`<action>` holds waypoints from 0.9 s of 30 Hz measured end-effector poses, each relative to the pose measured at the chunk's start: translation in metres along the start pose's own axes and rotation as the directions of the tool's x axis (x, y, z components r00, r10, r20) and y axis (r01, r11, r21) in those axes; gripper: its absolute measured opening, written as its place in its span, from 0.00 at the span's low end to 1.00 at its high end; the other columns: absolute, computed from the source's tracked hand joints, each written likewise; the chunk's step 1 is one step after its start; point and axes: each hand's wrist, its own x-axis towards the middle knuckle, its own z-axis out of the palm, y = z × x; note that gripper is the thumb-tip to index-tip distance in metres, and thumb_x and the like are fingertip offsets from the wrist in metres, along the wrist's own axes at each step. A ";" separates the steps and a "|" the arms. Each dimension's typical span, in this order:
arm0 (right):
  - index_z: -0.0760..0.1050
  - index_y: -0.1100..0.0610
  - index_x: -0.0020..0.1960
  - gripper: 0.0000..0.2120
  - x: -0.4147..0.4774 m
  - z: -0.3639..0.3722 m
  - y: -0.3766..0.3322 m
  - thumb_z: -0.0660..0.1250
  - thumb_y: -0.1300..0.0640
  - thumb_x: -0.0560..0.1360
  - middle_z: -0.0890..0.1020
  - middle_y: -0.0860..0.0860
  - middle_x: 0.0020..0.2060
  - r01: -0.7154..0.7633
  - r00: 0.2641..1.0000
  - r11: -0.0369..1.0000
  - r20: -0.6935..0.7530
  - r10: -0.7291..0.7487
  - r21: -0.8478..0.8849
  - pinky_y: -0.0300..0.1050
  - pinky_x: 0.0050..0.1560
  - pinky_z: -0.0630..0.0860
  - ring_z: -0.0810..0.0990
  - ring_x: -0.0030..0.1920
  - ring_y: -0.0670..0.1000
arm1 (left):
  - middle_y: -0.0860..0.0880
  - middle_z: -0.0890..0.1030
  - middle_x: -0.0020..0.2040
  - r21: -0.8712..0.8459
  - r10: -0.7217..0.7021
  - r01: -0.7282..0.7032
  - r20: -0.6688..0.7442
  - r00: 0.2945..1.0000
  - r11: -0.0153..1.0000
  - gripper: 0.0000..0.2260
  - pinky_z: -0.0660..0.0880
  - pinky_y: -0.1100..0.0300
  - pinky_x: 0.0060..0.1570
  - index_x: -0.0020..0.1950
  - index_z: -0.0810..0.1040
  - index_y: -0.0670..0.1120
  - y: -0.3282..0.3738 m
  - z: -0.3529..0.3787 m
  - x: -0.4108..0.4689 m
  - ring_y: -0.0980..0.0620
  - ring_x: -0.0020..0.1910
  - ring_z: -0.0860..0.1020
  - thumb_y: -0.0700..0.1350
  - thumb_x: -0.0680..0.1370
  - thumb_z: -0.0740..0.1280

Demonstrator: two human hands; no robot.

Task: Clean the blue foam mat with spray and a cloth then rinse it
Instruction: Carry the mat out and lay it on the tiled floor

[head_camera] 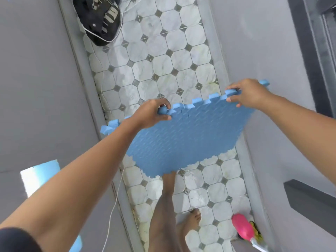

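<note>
Curled fingers (164, 104) of the left hand (151, 114) hooked over the far toothed edge of the blue foam mat (181, 139), thumb pressed on its near face. Fingers (233, 87) of the right hand (250, 95) pinching the same edge farther right. Held in the air above the tiled floor (163, 60), sagging between the two grips, near edge hanging just over a bare foot (169, 180). Sky blue, embossed all over with a woven ridge pattern, jigsaw tabs along every visible edge. Pink bottle (242, 228) on the floor at near right. Dark bag (100, 20) at far left. White cord (113, 206) trailing along the left wall.
</note>
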 end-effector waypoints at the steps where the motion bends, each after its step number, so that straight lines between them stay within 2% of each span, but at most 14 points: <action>1: 0.79 0.52 0.64 0.19 0.013 -0.001 0.000 0.76 0.58 0.74 0.83 0.53 0.55 0.002 1.000 1.000 0.000 -0.002 -0.005 0.38 0.28 0.72 0.83 0.33 0.52 | 0.53 0.79 0.42 0.003 0.007 -0.007 -0.003 1.000 1.000 0.14 0.70 0.59 0.38 0.55 0.80 0.52 -0.003 -0.003 0.011 0.56 0.34 0.71 0.50 0.74 0.79; 5: 0.79 0.51 0.61 0.18 0.050 -0.014 0.001 0.76 0.58 0.73 0.83 0.55 0.54 -0.008 1.000 1.000 -0.011 0.008 -0.012 0.44 0.33 0.77 0.84 0.35 0.55 | 0.49 0.81 0.45 0.032 0.032 -0.031 -0.020 0.999 0.999 0.13 0.74 0.55 0.43 0.53 0.81 0.53 -0.006 -0.016 0.048 0.48 0.40 0.74 0.51 0.73 0.80; 9: 0.78 0.51 0.64 0.20 0.074 -0.025 0.001 0.76 0.58 0.73 0.81 0.52 0.52 0.014 0.999 1.000 -0.051 -0.014 -0.012 0.44 0.31 0.77 0.81 0.26 0.45 | 0.45 0.83 0.49 0.060 0.060 -0.057 -0.040 0.997 0.997 0.13 0.77 0.50 0.49 0.53 0.82 0.53 -0.008 -0.031 0.080 0.44 0.46 0.79 0.51 0.72 0.80; 11: 0.78 0.52 0.65 0.21 0.084 -0.029 0.000 0.76 0.58 0.73 0.81 0.52 0.51 0.028 0.996 0.999 -0.084 -0.029 -0.018 0.45 0.31 0.77 0.81 0.26 0.45 | 0.44 0.84 0.50 0.055 0.054 -0.051 -0.055 0.997 0.997 0.13 0.78 0.50 0.48 0.53 0.82 0.53 -0.009 -0.037 0.095 0.45 0.44 0.78 0.51 0.72 0.80; 14: 0.78 0.52 0.64 0.19 0.095 -0.028 -0.002 0.74 0.58 0.75 0.82 0.53 0.52 0.044 0.994 0.998 -0.100 -0.048 -0.036 0.48 0.36 0.80 0.84 0.36 0.57 | 0.44 0.82 0.46 0.053 0.048 -0.046 -0.054 0.997 0.998 0.12 0.76 0.52 0.43 0.51 0.81 0.56 -0.011 -0.043 0.112 0.49 0.39 0.74 0.51 0.72 0.80; 16: 0.79 0.51 0.63 0.15 0.102 -0.024 -0.006 0.73 0.57 0.76 0.83 0.54 0.52 0.045 0.994 0.996 -0.092 -0.051 -0.071 0.54 0.43 0.83 0.85 0.40 0.60 | 0.45 0.80 0.44 0.065 0.032 -0.029 -0.058 0.998 0.997 0.11 0.76 0.51 0.41 0.52 0.81 0.54 -0.017 -0.041 0.120 0.48 0.38 0.73 0.50 0.73 0.79; 18: 0.77 0.49 0.64 0.16 0.111 -0.019 -0.012 0.71 0.55 0.77 0.82 0.54 0.54 0.045 0.994 0.993 -0.096 -0.056 -0.110 0.56 0.50 0.82 0.85 0.44 0.60 | 0.45 0.79 0.50 0.161 0.008 0.010 -0.108 0.994 0.987 0.14 0.74 0.51 0.49 0.58 0.82 0.51 -0.026 -0.037 0.128 0.44 0.45 0.76 0.52 0.75 0.77; 20: 0.75 0.49 0.67 0.19 0.126 -0.013 -0.019 0.70 0.53 0.77 0.80 0.56 0.58 0.078 0.988 0.971 -0.112 -0.106 -0.224 0.55 0.57 0.78 0.82 0.55 0.62 | 0.44 0.77 0.59 0.356 -0.023 0.087 -0.182 0.983 0.930 0.18 0.70 0.46 0.61 0.66 0.79 0.52 -0.033 -0.033 0.137 0.41 0.59 0.75 0.55 0.78 0.73; 21: 0.72 0.50 0.70 0.22 0.134 -0.009 -0.022 0.70 0.53 0.77 0.79 0.57 0.62 0.094 0.985 0.955 -0.112 -0.130 -0.281 0.52 0.60 0.75 0.78 0.61 0.62 | 0.44 0.76 0.63 0.420 -0.050 0.137 -0.212 0.976 0.897 0.20 0.67 0.44 0.63 0.70 0.77 0.53 -0.033 -0.032 0.141 0.40 0.64 0.73 0.56 0.79 0.70; 25: 0.55 0.52 0.79 0.36 0.158 0.012 -0.026 0.69 0.55 0.77 0.71 0.60 0.71 0.065 0.990 0.951 -0.099 -0.099 -0.303 0.54 0.64 0.70 0.71 0.69 0.63 | 0.41 0.72 0.70 0.478 -0.133 0.220 -0.209 0.969 0.850 0.24 0.65 0.41 0.66 0.78 0.67 0.50 -0.032 -0.027 0.156 0.39 0.69 0.70 0.54 0.83 0.65; 27: 0.47 0.49 0.81 0.40 0.159 0.026 -0.022 0.67 0.58 0.77 0.63 0.57 0.76 0.058 0.987 0.960 -0.130 -0.097 -0.275 0.56 0.65 0.70 0.69 0.71 0.62 | 0.40 0.71 0.72 0.449 -0.139 0.223 -0.213 0.967 0.865 0.27 0.65 0.40 0.68 0.80 0.64 0.47 -0.033 -0.024 0.159 0.38 0.71 0.69 0.51 0.83 0.66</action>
